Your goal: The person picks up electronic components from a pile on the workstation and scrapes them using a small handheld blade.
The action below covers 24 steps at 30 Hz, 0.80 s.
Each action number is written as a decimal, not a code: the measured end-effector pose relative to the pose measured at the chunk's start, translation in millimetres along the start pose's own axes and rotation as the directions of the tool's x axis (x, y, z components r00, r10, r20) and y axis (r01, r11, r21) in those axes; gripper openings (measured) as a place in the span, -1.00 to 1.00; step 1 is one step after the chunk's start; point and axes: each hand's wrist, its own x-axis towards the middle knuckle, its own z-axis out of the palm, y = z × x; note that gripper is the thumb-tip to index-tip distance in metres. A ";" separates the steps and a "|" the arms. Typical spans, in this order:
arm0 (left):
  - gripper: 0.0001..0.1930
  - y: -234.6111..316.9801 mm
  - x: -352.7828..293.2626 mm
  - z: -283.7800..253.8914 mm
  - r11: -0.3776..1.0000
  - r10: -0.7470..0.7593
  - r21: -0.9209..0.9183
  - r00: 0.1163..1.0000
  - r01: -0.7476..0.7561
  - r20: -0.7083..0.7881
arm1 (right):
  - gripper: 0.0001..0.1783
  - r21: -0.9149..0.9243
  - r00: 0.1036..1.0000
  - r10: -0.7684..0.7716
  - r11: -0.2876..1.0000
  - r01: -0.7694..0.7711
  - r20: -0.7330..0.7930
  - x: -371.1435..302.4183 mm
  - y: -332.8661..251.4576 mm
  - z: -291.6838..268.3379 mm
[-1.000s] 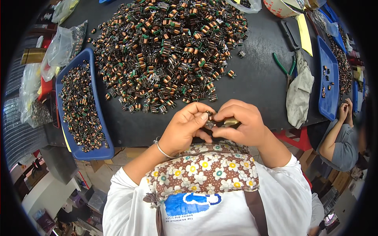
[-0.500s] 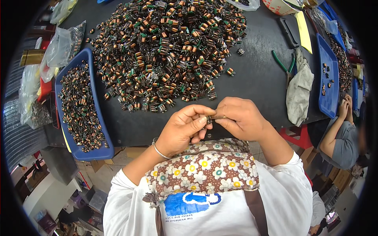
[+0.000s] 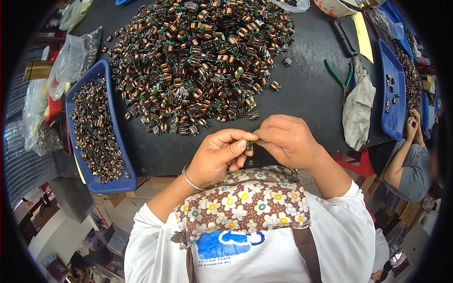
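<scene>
Close to the table's near edge, my left hand (image 3: 219, 153) pinches a small wire-wound coil with metal pins (image 3: 248, 146) between thumb and index finger. My right hand (image 3: 289, 141) is closed beside it, its fingertips meeting those of the left at the coil. Something thin and brownish shows a sliver at the right fingertips, too covered to name. Beyond both hands lies a big heap of similar copper-wound coils (image 3: 188, 66) with dark bodies and some green parts.
A blue tray (image 3: 123, 185) full of coils stands at left. Green-handled pliers (image 3: 336, 75), a grey cloth (image 3: 358, 113) and a black handle-shaped piece (image 3: 344, 40) lie at right. Another blue tray (image 3: 394, 127) holds several coils, near another person's hands (image 3: 414, 127).
My right hand has shifted slightly up and left, its fingertips closer to the left ones. The thin brownish thing that showed between the hands is now mostly covered.
</scene>
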 end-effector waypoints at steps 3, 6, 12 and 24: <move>-0.76 1.9 -1.0 0.4 1.000 -0.013 -0.011 1.000 0.013 -0.013 | -0.83 -0.073 0.999 -0.003 0.997 0.001 -0.033 -0.5 -0.8 2.3; -0.75 2.2 -1.9 1.4 1.000 -0.027 -0.008 0.999 0.026 -0.042 | -0.83 -0.058 0.999 0.013 0.998 -0.015 -0.047 0.4 -0.9 2.9; -0.74 3.2 -3.9 3.5 0.998 0.026 -0.054 0.994 -0.032 -0.104 | -0.80 -0.192 0.978 0.163 0.963 -0.187 -0.132 4.8 2.7 4.2; -0.79 7.5 0.7 13.4 0.941 0.077 0.338 0.979 -0.009 -0.190 | -0.93 0.276 0.967 0.226 0.928 -0.250 0.115 8.4 3.5 -1.3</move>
